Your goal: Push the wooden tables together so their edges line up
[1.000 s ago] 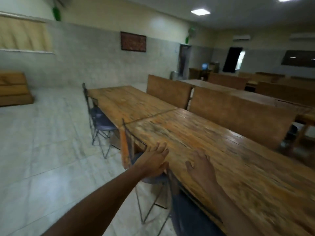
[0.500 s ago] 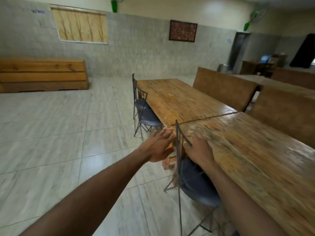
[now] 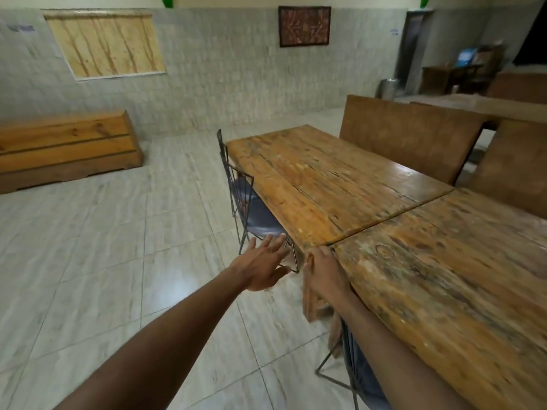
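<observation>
Two worn wooden tables stand end to end. The far table (image 3: pixel 322 184) meets the near table (image 3: pixel 444 276) along a thin seam that runs from the lower left to the upper right. At the left corner the near table sticks out slightly past the far one. My right hand (image 3: pixel 322 276) rests against the near table's left corner, fingers curled on its edge. Just left of that corner, my left hand (image 3: pixel 263 267) hovers in the air with its fingers spread, holding nothing.
A wire-frame chair with a blue seat (image 3: pixel 251 208) is tucked at the far table's left side. Another chair (image 3: pixel 355 371) stands under my right arm. A wooden bench (image 3: pixel 65 149) lies by the tiled wall. Tall wooden benches (image 3: pixel 408 137) line the tables' right side.
My view has swung left and moved along the near table toward the seam. Both hands have travelled from the table's long edge to its corner by the far table.
</observation>
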`<state>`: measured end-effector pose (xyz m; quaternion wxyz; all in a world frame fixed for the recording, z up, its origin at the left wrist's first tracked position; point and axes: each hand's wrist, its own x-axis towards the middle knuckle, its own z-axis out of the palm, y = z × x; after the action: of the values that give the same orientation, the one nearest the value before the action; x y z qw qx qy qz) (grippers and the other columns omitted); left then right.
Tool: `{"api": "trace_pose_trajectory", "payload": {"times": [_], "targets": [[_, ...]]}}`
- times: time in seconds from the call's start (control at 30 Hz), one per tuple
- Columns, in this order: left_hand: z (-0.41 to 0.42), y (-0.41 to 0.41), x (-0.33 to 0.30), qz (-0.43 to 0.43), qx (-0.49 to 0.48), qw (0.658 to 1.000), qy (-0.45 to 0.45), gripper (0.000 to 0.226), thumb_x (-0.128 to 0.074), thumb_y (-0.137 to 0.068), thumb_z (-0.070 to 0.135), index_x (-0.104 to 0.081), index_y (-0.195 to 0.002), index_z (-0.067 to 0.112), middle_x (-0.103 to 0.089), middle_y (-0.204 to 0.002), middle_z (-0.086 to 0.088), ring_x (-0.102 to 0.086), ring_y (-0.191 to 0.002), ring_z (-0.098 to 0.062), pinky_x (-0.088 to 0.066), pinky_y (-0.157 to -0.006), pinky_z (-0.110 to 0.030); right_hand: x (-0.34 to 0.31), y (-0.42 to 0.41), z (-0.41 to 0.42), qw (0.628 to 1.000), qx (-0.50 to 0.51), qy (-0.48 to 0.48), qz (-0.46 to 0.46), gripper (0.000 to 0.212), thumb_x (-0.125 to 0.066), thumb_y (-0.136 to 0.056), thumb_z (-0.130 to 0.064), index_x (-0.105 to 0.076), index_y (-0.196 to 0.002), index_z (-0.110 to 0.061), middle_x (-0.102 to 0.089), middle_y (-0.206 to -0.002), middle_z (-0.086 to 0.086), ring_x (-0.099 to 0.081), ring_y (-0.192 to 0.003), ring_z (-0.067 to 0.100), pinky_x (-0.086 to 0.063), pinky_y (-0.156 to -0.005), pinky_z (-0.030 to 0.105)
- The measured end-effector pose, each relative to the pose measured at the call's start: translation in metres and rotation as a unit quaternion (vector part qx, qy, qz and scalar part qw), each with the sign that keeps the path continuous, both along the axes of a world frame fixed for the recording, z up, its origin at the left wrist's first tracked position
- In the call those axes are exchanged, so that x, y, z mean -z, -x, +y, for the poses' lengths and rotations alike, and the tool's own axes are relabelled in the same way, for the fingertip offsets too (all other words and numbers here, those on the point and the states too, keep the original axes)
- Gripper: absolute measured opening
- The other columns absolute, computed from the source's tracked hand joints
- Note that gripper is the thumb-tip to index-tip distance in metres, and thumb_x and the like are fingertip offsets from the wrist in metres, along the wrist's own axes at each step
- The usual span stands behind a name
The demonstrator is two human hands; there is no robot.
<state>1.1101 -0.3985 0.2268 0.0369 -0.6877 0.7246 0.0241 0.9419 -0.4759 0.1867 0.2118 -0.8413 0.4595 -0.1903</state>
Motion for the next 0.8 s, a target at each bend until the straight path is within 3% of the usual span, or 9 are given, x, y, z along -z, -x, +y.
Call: {"api": "trace_pose_trajectory", "payload": {"times": [0.13, 0.23, 0.3, 0.4, 0.57, 0.67, 0.8], "targets": [[-0.095, -0.039, 0.022, 0.002, 0.045, 0.999, -0.023, 0.056, -0.035, -0.105, 0.039, -0.023, -0.156, 0.017, -0.003, -0.169, -0.012, -0.002, -0.154, -0.038, -0.010, -0.119, -0.066, 0.032, -0.050, -0.070, 0.999, 0.036, -0.034, -0.017, 0.039, -0.050, -0.097, -0.022, -0.048, -0.134, -0.009, -0.049, -0.138, 0.011, -0.048, -0.127, 0.030, -0.045, -0.097, 0.040], [-0.169, -0.060, 0.050, -0.012, 0.098, 0.994, -0.055, 0.055, -0.032, -0.106, 0.031, -0.018, -0.157, 0.017, -0.001, -0.169, -0.013, 0.000, -0.154, -0.039, -0.009, -0.119, -0.066, 0.065, -0.082, -0.118, 0.994, 0.083, -0.059, -0.036, 0.048, -0.047, -0.100, -0.019, -0.037, -0.145, -0.006, -0.034, -0.154, 0.013, -0.029, -0.143, 0.030, -0.037, -0.110, 0.042], [-0.227, -0.074, 0.081, -0.016, 0.147, 0.986, -0.079, 0.055, -0.031, -0.106, 0.030, -0.017, -0.157, 0.017, -0.002, -0.169, -0.013, -0.002, -0.153, -0.041, -0.011, -0.118, -0.067, 0.093, -0.104, -0.155, 0.985, 0.143, -0.082, -0.057, 0.055, -0.046, -0.101, -0.020, -0.027, -0.151, -0.007, -0.020, -0.163, 0.012, -0.014, -0.151, 0.030, -0.029, -0.118, 0.042], [-0.294, -0.086, 0.123, -0.014, 0.185, 0.975, -0.119, 0.056, -0.033, -0.104, 0.028, -0.018, -0.157, 0.016, 0.000, -0.169, -0.014, -0.003, -0.153, -0.043, -0.011, -0.117, -0.067, 0.131, -0.122, -0.195, 0.953, 0.260, -0.129, -0.085, 0.059, -0.042, -0.103, -0.024, -0.019, -0.155, -0.009, -0.009, -0.167, 0.008, -0.006, -0.153, 0.027, -0.022, -0.121, 0.039], [-0.378, -0.089, 0.184, -0.009, 0.298, 0.934, -0.196, 0.062, -0.035, -0.104, 0.032, -0.008, -0.159, 0.018, 0.013, -0.167, -0.018, 0.011, -0.152, -0.044, 0.002, -0.118, -0.068, 0.175, -0.112, -0.249, 0.886, 0.442, -0.139, -0.033, 0.058, -0.030, -0.104, -0.027, -0.016, -0.156, -0.006, -0.010, -0.167, 0.012, 0.001, -0.154, 0.030, -0.002, -0.122, 0.037], [-0.409, -0.080, 0.205, 0.020, 0.325, 0.928, -0.180, 0.061, -0.036, -0.103, 0.034, -0.013, -0.158, 0.019, 0.014, -0.167, -0.017, 0.011, -0.152, -0.042, 0.001, -0.118, -0.067, 0.190, -0.098, -0.266, 0.872, 0.470, -0.135, -0.008, 0.059, -0.031, -0.102, -0.032, -0.019, -0.156, -0.013, -0.014, -0.166, 0.008, -0.001, -0.153, 0.032, -0.004, -0.123, 0.043], [-0.433, -0.073, 0.245, 0.023, 0.365, 0.920, -0.141, 0.064, -0.028, -0.104, 0.038, -0.005, -0.158, 0.012, 0.010, -0.166, -0.021, 0.011, -0.152, -0.042, -0.005, -0.118, -0.068, 0.220, -0.097, -0.276, 0.873, 0.476, -0.085, 0.064, 0.058, -0.023, -0.100, -0.035, -0.026, -0.155, -0.017, -0.018, -0.165, 0.009, -0.002, -0.153, 0.036, -0.002, -0.124, 0.049]]}}
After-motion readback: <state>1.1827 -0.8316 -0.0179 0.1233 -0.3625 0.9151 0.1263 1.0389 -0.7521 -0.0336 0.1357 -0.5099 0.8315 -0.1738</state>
